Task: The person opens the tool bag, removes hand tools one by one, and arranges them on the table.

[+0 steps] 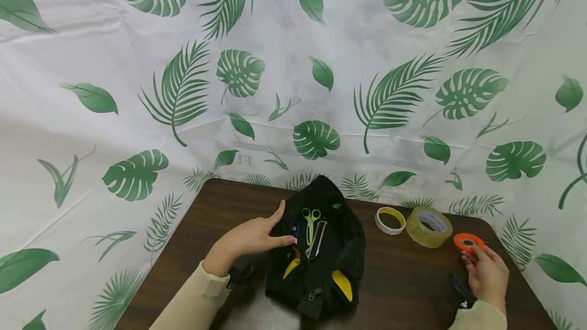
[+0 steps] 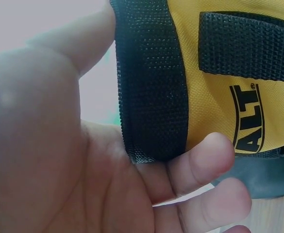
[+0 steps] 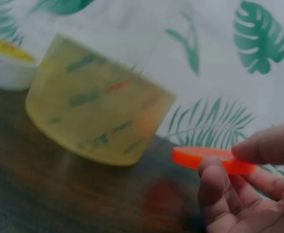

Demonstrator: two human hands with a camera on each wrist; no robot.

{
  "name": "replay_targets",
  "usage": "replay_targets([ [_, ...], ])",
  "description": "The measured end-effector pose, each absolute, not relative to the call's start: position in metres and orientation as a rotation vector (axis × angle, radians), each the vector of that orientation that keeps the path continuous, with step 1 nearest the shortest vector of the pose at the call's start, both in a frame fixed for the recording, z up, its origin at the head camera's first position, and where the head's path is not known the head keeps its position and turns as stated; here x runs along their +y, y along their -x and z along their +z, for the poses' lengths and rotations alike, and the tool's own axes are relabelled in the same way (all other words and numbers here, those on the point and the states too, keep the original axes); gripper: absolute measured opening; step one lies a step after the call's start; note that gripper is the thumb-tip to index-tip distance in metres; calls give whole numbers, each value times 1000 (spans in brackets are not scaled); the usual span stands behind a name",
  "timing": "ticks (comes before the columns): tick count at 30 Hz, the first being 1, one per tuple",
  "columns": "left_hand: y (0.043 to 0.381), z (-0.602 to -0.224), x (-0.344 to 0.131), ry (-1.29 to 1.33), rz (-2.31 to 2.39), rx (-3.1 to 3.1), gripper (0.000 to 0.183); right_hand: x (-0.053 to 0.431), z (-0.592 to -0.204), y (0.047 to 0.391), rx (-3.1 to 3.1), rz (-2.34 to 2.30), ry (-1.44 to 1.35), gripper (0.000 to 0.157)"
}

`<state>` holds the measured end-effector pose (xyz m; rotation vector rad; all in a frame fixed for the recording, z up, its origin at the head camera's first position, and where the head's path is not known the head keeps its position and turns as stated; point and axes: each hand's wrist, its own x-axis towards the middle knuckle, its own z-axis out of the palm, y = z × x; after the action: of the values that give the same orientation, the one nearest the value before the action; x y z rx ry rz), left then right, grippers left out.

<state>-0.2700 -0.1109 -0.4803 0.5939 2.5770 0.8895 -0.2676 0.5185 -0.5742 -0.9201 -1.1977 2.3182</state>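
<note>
A black and yellow tool bag (image 1: 348,248) stands open at the middle of the table. My left hand (image 1: 247,238) holds its left rim, thumb over the opening and fingers against the yellow outer side (image 2: 219,107). Inside lie green-handled scissors (image 1: 310,223), a slim silver and black tool (image 1: 317,241) of unclear kind, and a small blue and white item (image 1: 295,232) near my thumb. At the table's right side, my right hand (image 1: 489,273) pinches an orange tape roll (image 3: 185,158) between thumb and fingers, lifted off the table in the right wrist view.
Left of the orange roll, a wide clear packing tape roll (image 1: 424,233) lies on the dark wooden table (image 1: 399,289). Beside it is a white and yellow tape roll (image 1: 387,228). A leaf-printed white sheet (image 1: 284,106) hangs behind the table.
</note>
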Motion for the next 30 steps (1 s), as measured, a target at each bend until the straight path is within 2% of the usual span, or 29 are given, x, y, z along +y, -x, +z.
replay_targets([
  [6,270,-481,-111,-589,897,2575,113,514,-578,277,-1504,2162,941,67],
  [8,269,-481,-111,-587,894,2578,113,512,-579,279,-1587,2126,925,77],
  [18,271,-482,-111,-596,895,2576,112,507,-577,279,-1629,2079,969,75],
  [30,269,-480,-111,-586,891,2567,112,501,-574,279,-1514,2124,1017,63],
])
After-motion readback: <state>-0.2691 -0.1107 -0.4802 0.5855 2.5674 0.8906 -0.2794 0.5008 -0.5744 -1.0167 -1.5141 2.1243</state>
